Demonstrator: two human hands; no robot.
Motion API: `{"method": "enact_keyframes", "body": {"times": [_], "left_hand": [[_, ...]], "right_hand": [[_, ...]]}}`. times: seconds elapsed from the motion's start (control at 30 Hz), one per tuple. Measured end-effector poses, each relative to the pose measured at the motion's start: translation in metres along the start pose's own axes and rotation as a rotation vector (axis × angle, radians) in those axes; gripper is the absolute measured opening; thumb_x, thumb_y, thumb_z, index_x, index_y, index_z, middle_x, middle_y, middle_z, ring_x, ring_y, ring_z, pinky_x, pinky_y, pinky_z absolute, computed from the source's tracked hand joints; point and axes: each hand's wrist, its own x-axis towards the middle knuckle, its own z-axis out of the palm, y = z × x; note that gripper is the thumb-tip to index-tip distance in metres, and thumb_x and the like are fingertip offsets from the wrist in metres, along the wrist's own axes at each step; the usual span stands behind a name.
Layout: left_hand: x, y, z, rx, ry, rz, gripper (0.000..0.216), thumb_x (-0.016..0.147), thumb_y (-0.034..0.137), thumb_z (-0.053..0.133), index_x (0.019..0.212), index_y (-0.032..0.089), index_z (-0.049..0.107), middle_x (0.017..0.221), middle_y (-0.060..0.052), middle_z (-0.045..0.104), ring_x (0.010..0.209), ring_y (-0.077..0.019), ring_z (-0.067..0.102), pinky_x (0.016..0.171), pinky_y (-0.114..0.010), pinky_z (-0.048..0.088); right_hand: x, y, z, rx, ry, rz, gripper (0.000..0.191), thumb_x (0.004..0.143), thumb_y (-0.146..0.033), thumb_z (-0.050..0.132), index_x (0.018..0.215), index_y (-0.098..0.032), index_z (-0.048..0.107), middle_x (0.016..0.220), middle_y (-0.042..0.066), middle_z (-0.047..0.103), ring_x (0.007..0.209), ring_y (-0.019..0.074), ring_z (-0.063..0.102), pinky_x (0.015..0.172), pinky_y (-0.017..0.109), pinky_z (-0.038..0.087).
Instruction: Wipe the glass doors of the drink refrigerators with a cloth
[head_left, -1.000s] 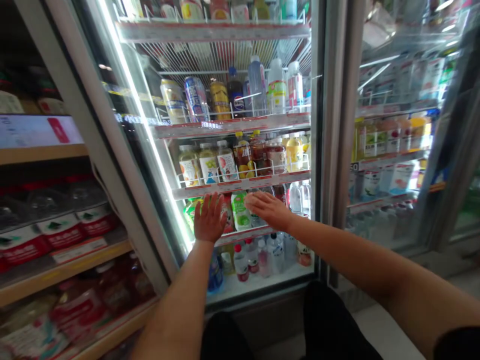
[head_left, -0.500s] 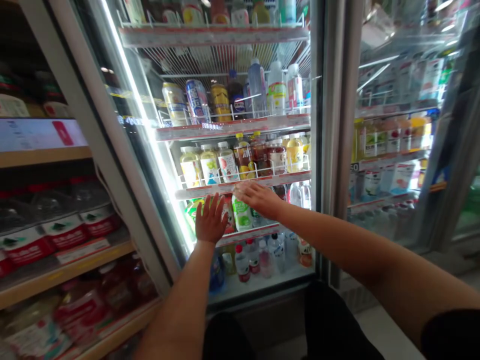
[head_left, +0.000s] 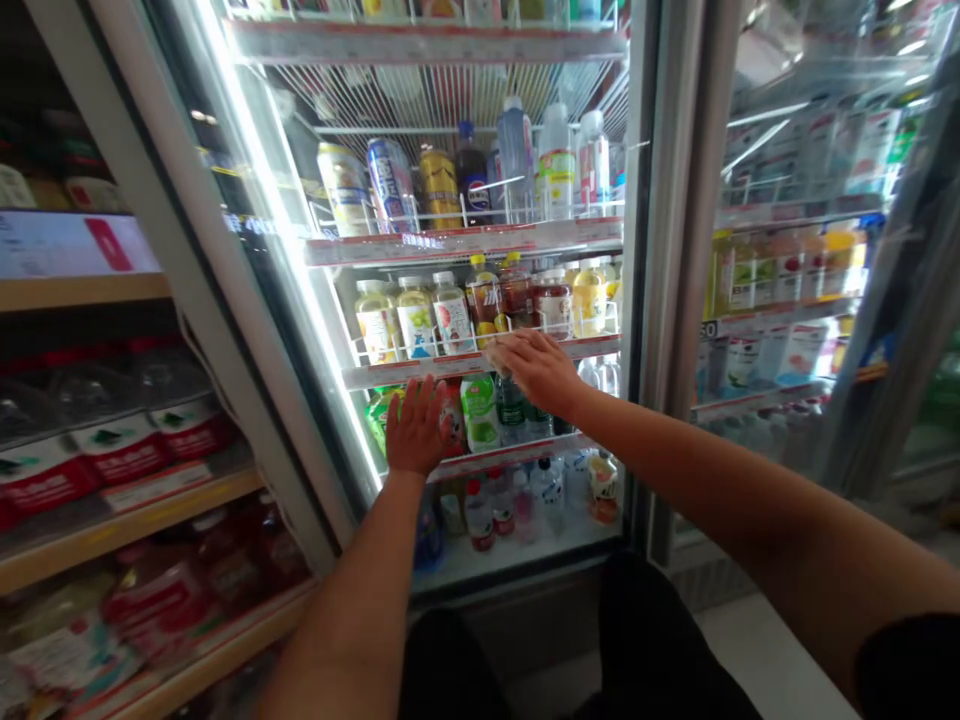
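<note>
Both my hands are raised in front of a lit drinks fridge (head_left: 645,300). My left hand (head_left: 415,428) is open, fingers spread, held flat in front of the lower shelf's green-labelled bottles (head_left: 478,412). My right hand (head_left: 535,369) is open too, palm down, fingers stretched left across the front edge of the middle shelf (head_left: 420,369), just under a row of juice bottles (head_left: 452,313). Neither hand holds anything. I cannot tell whether the hands touch glass or reach inside.
Cans and bottles (head_left: 439,185) fill the upper fridge shelf. Small bottles (head_left: 517,500) stand on the bottom shelf. A second glass-door fridge (head_left: 795,260) is on the right. Wooden shelves (head_left: 127,540) with red-and-white packaged goods are on the left. My dark-clad legs (head_left: 660,650) are below.
My right hand has risen from the lower shelf's bottles to the edge of the middle shelf. My left hand stayed almost in place.
</note>
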Motion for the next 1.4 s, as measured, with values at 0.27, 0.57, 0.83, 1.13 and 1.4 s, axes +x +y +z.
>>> {"method": "enact_keyframes", "body": {"times": [0.27, 0.57, 0.83, 1.13, 1.4], "left_hand": [[-0.002, -0.001, 0.002, -0.008, -0.034, -0.023, 0.065, 0.096, 0.034, 0.050, 0.156, 0.027, 0.025, 0.157, -0.007, 0.034, 0.152, -0.0234, 0.016, 0.126, -0.048, 0.010], [-0.002, -0.001, 0.003, 0.012, -0.023, -0.011, 0.065, 0.096, 0.033, 0.050, 0.156, 0.026, 0.024, 0.158, -0.007, 0.033, 0.152, -0.0241, 0.016, 0.125, -0.050, 0.012], [-0.003, -0.001, 0.003, -0.033, -0.054, -0.050, 0.065, 0.095, 0.033, 0.050, 0.155, 0.027, 0.026, 0.158, -0.007, 0.032, 0.152, -0.0236, 0.014, 0.126, -0.049, 0.008], [-0.002, 0.000, 0.004, -0.025, -0.036, -0.038, 0.064, 0.095, 0.033, 0.050, 0.155, 0.026, 0.027, 0.157, -0.008, 0.035, 0.152, -0.0239, 0.015, 0.126, -0.050, 0.010], [-0.002, 0.000, 0.004, 0.000, -0.025, -0.024, 0.065, 0.096, 0.034, 0.049, 0.155, 0.026, 0.025, 0.157, -0.007, 0.035, 0.152, -0.0233, 0.015, 0.126, -0.050, 0.011]], "right_hand": [[-0.014, 0.013, -0.011, 0.000, -0.045, -0.036, 0.044, 0.098, -0.012, 0.044, 0.140, -0.020, 0.053, 0.137, 0.008, 0.059, 0.127, 0.0255, 0.046, 0.107, 0.044, 0.041], [-0.033, 0.024, -0.020, 0.038, -0.123, -0.075, 0.047, 0.096, -0.011, 0.046, 0.142, -0.019, 0.051, 0.139, 0.010, 0.057, 0.131, 0.0267, 0.043, 0.110, 0.047, 0.041], [-0.045, 0.032, -0.024, 0.034, -0.157, -0.095, 0.045, 0.096, -0.010, 0.044, 0.139, -0.017, 0.053, 0.135, 0.010, 0.059, 0.128, 0.0259, 0.044, 0.110, 0.046, 0.041], [-0.053, 0.040, -0.030, 0.026, -0.125, -0.006, 0.042, 0.095, -0.012, 0.047, 0.135, -0.018, 0.057, 0.132, 0.011, 0.061, 0.123, 0.0263, 0.049, 0.105, 0.047, 0.045], [-0.063, 0.050, -0.036, 0.008, -0.066, 0.076, 0.043, 0.095, -0.012, 0.046, 0.137, -0.018, 0.057, 0.131, 0.012, 0.061, 0.123, 0.0269, 0.048, 0.106, 0.047, 0.045]]}}
